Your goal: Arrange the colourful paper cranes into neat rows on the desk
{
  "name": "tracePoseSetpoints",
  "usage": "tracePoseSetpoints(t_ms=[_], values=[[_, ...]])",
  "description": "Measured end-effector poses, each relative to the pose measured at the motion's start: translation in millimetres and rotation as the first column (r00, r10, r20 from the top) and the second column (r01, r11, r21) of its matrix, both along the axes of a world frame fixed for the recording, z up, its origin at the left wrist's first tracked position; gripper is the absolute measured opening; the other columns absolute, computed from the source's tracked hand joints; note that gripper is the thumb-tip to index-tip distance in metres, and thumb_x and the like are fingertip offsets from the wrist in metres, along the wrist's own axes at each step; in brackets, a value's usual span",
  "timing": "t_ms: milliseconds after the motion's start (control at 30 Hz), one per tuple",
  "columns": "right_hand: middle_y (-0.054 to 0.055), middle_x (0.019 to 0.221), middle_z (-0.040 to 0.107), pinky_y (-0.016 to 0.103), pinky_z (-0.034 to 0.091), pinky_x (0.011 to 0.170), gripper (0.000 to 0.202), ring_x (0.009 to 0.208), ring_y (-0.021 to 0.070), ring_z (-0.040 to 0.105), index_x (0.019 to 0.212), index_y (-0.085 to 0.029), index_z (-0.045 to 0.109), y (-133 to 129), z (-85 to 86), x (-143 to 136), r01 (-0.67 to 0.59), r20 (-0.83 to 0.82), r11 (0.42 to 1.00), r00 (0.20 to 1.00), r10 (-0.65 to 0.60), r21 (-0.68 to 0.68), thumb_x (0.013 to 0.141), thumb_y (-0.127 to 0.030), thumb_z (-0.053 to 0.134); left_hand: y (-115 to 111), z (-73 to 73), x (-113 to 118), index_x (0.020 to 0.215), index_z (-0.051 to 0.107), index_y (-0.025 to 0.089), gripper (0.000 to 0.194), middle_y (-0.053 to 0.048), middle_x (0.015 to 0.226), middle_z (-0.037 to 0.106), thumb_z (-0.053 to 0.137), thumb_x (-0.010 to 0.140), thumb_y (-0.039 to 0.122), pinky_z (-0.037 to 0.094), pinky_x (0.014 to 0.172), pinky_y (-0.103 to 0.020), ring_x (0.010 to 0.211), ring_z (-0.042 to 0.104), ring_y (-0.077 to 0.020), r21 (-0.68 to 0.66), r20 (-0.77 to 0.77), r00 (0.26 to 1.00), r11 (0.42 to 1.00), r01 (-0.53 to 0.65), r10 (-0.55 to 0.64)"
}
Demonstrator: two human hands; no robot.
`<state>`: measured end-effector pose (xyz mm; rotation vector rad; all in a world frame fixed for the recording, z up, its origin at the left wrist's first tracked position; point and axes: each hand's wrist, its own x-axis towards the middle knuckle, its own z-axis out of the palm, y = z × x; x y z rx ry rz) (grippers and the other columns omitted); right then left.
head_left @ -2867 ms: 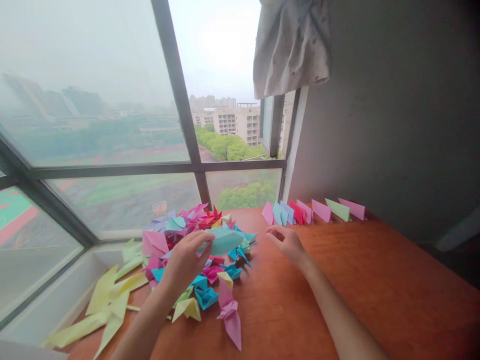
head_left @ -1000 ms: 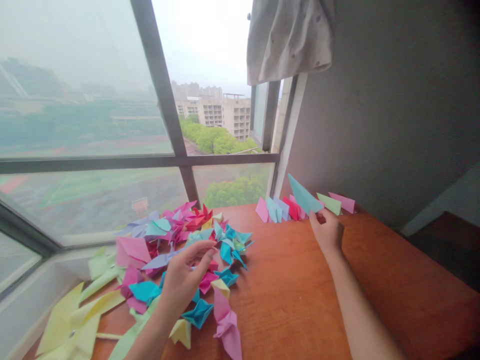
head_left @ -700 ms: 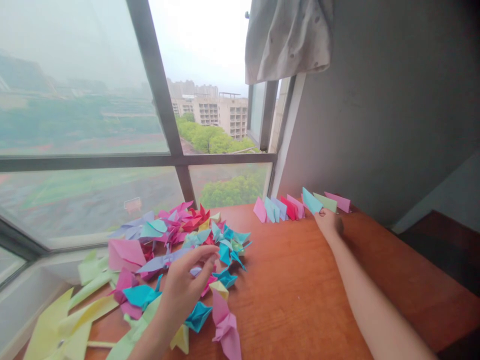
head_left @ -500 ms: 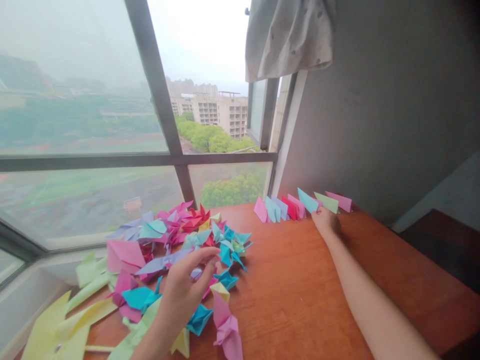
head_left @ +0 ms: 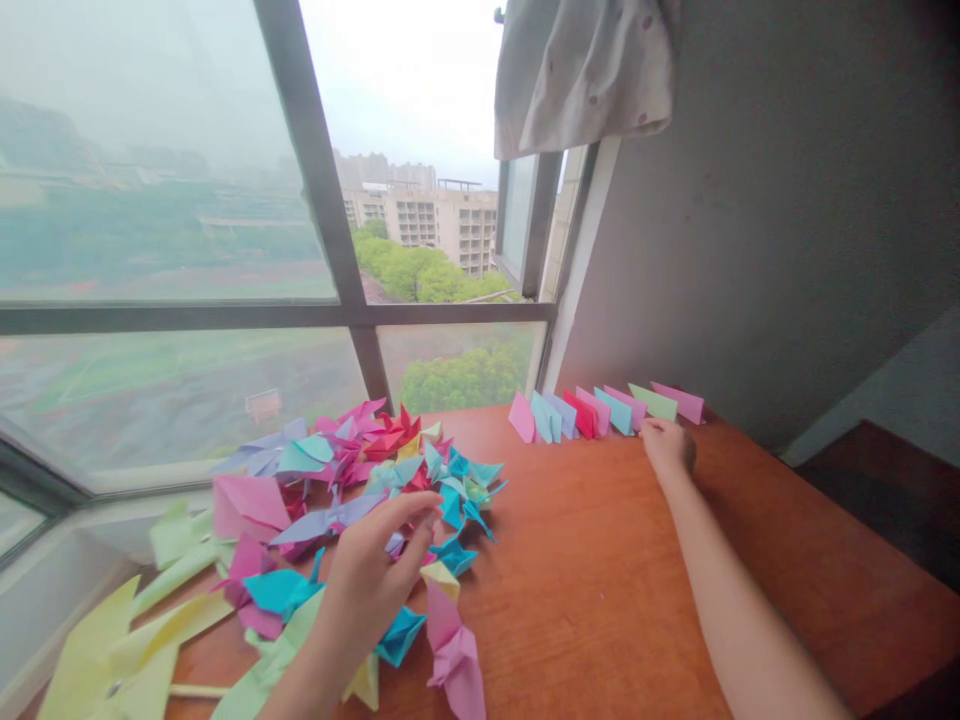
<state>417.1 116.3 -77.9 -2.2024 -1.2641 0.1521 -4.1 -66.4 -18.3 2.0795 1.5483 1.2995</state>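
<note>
My right hand (head_left: 670, 449) is at the far right of the table, fingers curled closed, against the near edge of a row of folded papers. Its fingertips sit by the lower corner of a pink folded paper (head_left: 628, 402), between a light-blue one (head_left: 613, 411) and a green one (head_left: 652, 402); whether they pinch anything is hidden. My left hand (head_left: 382, 555) hovers over a heap of coloured origami, thumb and forefinger curved with a gap and nothing visible between them. Near it lie teal paper cranes (head_left: 452, 556) and a pink folded figure (head_left: 456, 655).
The brown wooden table (head_left: 570, 580) runs below a window frame (head_left: 225, 318). Yellow paper pinwheels (head_left: 120, 650) lie at the lower left. A grey curtain (head_left: 585, 80) hangs above, beside a grey wall (head_left: 765, 220).
My right hand has drawn slightly right and down from the light-blue folded paper, which now stands lower and in line with the row. The left hand has hardly moved.
</note>
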Motion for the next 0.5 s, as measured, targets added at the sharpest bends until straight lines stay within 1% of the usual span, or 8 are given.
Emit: tracePoseSetpoints(t_ms=[67, 133, 233, 300, 400, 500], values=[[0.008, 0.096, 0.075, 0.027, 0.042, 0.061, 0.038, 0.081, 0.0237, 0.065, 0.096, -0.021, 0.077, -8, 0.4, -14, -0.078, -0.033, 0.997, 0.996, 0.079, 0.019, 0.082, -0.038, 0.046, 0, 2.1, 1, 0.099, 0.071, 0.020, 0.017, -0.004, 0.089, 0.077, 0.058, 0.088, 0.024, 0.056, 0.070, -0.026, 0.078, 0.072, -0.0183, 0.009, -0.012, 1.000, 1.000, 0.002, -0.002], [0.005, 0.090, 0.076, 0.026, 0.042, 0.061, 0.037, 0.079, 0.0224, 0.066, 0.091, -0.022, 0.077, -17, -3.7, -36, -0.185, -0.064, 0.982, 0.980, 0.186, 0.029, 0.082, -0.042, 0.047, 1, 3.6, 0, 0.098, 0.071, 0.020, 0.017, -0.004, 0.089, 0.077, 0.057, 0.089, 0.024, 0.056, 0.071, -0.026, 0.078, 0.072, -0.0184, 0.008, -0.017, 1.000, 1.000, -0.009, 0.009], [0.003, 0.082, 0.075, 0.024, 0.042, 0.061, 0.035, 0.076, 0.0204, 0.066, 0.085, -0.024, 0.076, -34, -16.0, -73, -0.345, -0.089, 0.938, 0.934, 0.346, 0.023, 0.082, -0.045, 0.048, 2, 6.4, -4, 0.098, 0.070, 0.019, 0.018, -0.005, 0.091, 0.077, 0.055, 0.090, 0.025, 0.056, 0.072, -0.027, 0.079, 0.072, -0.0186, -0.003, -0.037, 0.999, 0.999, -0.034, 0.034], [0.002, 0.079, 0.075, 0.025, 0.041, 0.061, 0.033, 0.075, 0.0199, 0.066, 0.083, -0.025, 0.075, -44, -25.3, -93, -0.414, -0.083, 0.910, 0.907, 0.413, 0.007, 0.083, -0.044, 0.048, 2, 9.5, -10, 0.098, 0.070, 0.019, 0.019, -0.006, 0.092, 0.077, 0.055, 0.090, 0.026, 0.056, 0.072, -0.028, 0.079, 0.071, -0.0190, -0.005, -0.083, 0.995, 0.998, -0.062, 0.061], [0.004, 0.079, 0.074, 0.026, 0.037, 0.059, 0.031, 0.073, 0.0206, 0.065, 0.083, -0.025, 0.073, -56, -35.5, -108, -0.451, -0.046, 0.892, 0.892, 0.450, -0.019, 0.085, -0.042, 0.048, -2, 15.9, -29, 0.099, 0.071, 0.019, 0.021, -0.006, 0.094, 0.077, 0.055, 0.089, 0.029, 0.056, 0.074, -0.029, 0.080, 0.071, -0.0201, 0.012, -0.145, 0.981, 0.991, -0.131, 0.131], [0.005, 0.081, 0.074, 0.026, 0.035, 0.058, 0.029, 0.072, 0.0207, 0.064, 0.085, -0.026, 0.073, -61, -38.7, -110, -0.468, -0.014, 0.883, 0.884, 0.467, -0.036, 0.086, -0.041, 0.048, -4, 22.1, -63, 0.102, 0.071, 0.019, 0.028, -0.006, 0.097, 0.077, 0.052, 0.090, 0.036, 0.056, 0.076, -0.029, 0.085, 0.072, -0.0209, -0.004, -0.169, 0.960, 0.974, -0.227, 0.223]])
